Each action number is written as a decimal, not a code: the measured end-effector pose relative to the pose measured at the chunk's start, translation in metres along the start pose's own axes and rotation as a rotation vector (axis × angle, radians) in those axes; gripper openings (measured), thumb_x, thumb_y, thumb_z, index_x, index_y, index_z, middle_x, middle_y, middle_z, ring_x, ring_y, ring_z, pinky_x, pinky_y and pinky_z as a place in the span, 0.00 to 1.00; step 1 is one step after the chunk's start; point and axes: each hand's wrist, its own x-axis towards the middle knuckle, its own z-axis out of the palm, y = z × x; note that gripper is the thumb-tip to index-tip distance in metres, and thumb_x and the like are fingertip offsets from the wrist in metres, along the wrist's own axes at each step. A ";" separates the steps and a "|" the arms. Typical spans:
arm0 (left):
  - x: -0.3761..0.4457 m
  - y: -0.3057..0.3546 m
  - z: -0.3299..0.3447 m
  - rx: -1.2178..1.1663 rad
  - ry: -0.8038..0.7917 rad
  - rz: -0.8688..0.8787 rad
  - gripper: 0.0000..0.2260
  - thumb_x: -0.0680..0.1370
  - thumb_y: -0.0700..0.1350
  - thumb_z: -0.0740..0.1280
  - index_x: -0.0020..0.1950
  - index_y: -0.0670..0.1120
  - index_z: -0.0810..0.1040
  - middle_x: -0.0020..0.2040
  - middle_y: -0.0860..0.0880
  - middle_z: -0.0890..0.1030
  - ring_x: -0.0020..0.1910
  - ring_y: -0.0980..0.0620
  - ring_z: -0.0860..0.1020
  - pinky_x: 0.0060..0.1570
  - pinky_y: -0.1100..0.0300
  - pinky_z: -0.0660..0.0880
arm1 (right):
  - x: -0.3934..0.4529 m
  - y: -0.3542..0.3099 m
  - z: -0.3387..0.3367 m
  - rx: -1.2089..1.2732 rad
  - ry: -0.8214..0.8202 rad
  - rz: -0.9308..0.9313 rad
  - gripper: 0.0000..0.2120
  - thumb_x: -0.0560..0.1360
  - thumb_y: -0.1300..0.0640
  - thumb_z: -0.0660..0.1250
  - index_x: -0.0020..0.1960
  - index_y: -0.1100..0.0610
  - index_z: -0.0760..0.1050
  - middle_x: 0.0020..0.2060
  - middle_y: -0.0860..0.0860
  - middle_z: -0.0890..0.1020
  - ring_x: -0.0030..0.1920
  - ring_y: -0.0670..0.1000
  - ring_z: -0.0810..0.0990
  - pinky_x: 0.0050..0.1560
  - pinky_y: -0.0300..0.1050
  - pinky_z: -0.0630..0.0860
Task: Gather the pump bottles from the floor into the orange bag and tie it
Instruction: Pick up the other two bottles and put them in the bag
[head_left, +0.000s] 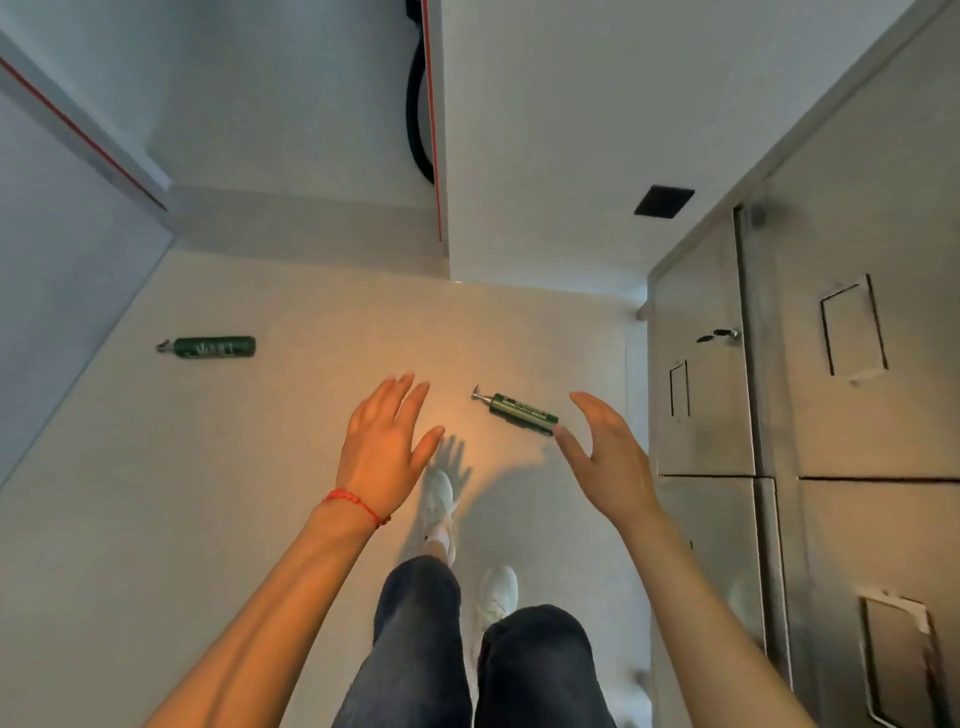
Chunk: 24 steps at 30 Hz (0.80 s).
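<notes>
Both hands reach forward over a pale floor (260, 519), fingers spread and palms empty. The left hand (387, 441), with a red string bracelet (358, 505) at the wrist, is held flat with its back to the camera and grasps nothing. The right hand (605, 452) is turned edge-on, thumb apart from the fingers, and also holds nothing; its thumb tip appears in the frame just at the base end of the nearer green pump bottle (519, 411), though whether it touches cannot be told from this view.

That bottle lies on its side on the floor between the two hands and slightly beyond them, its pump head pointing left and away. A second green pump bottle (213, 347) lies on its side well apart, far to the left near the wall (78, 260), pump head pointing left.

Below the arms, dark trouser legs (415, 649) and white shoes (498, 592) show the person standing. Metal cabinet doors (857, 389) line the right side. No orange bag is in view.
</notes>
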 end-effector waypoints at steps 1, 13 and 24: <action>0.016 -0.006 0.007 -0.011 -0.012 -0.008 0.23 0.77 0.50 0.63 0.69 0.42 0.65 0.70 0.40 0.68 0.70 0.40 0.64 0.67 0.46 0.61 | 0.017 0.005 0.009 0.006 -0.019 0.016 0.24 0.77 0.46 0.59 0.70 0.52 0.62 0.70 0.50 0.68 0.69 0.50 0.65 0.62 0.44 0.65; 0.176 -0.089 0.165 -0.033 -0.155 -0.010 0.29 0.77 0.58 0.50 0.64 0.37 0.70 0.65 0.35 0.72 0.65 0.34 0.69 0.62 0.41 0.67 | 0.214 0.121 0.167 0.089 -0.163 0.134 0.23 0.76 0.47 0.62 0.69 0.50 0.64 0.68 0.50 0.71 0.67 0.50 0.68 0.58 0.38 0.62; 0.230 -0.180 0.406 -0.053 -0.139 -0.133 0.22 0.75 0.48 0.60 0.62 0.35 0.71 0.61 0.33 0.74 0.62 0.35 0.72 0.61 0.41 0.70 | 0.314 0.289 0.393 -0.084 -0.406 0.084 0.23 0.74 0.49 0.65 0.67 0.54 0.66 0.64 0.53 0.74 0.63 0.56 0.71 0.60 0.51 0.68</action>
